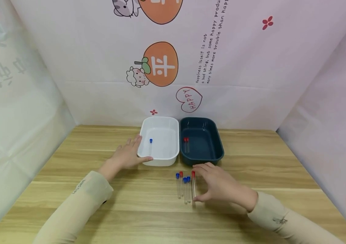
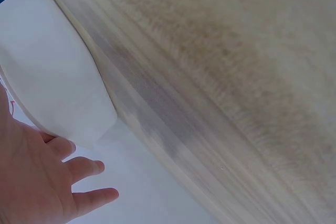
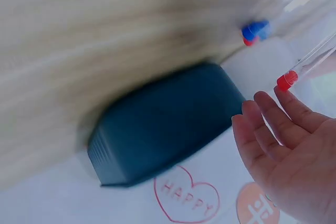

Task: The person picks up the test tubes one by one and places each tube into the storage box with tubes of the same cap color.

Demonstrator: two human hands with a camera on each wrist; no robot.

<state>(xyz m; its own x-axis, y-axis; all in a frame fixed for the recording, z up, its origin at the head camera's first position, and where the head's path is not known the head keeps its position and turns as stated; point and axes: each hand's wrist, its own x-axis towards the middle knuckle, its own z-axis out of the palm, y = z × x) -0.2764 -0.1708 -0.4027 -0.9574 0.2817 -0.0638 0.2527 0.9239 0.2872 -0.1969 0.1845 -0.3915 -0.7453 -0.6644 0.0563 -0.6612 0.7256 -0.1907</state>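
Note:
My left hand (image 1: 127, 154) rests at the left side of the white basin (image 1: 160, 162), fingers extended, thumb across its front rim; the left wrist view shows the spread fingers (image 2: 86, 169). A test tube with a blue cap (image 1: 151, 140) lies inside. In front of the dark blue basin (image 1: 201, 159), my right hand (image 1: 218, 181) pinches a red-capped test tube (image 1: 193, 186) lengthwise, fingertips at the cap and thumb by the lower end. In the right wrist view its red cap (image 3: 287, 80) meets a fingertip. Several tubes with blue caps (image 1: 185, 180) and one red cap (image 1: 181, 174) lie just left.
Two red-capped tubes (image 1: 186, 145) lie in the dark blue basin. Both basins stand side by side on the wooden table (image 1: 142, 217), close to a printed backdrop (image 1: 237, 101). White cloth walls (image 1: 17, 101) flank the table.

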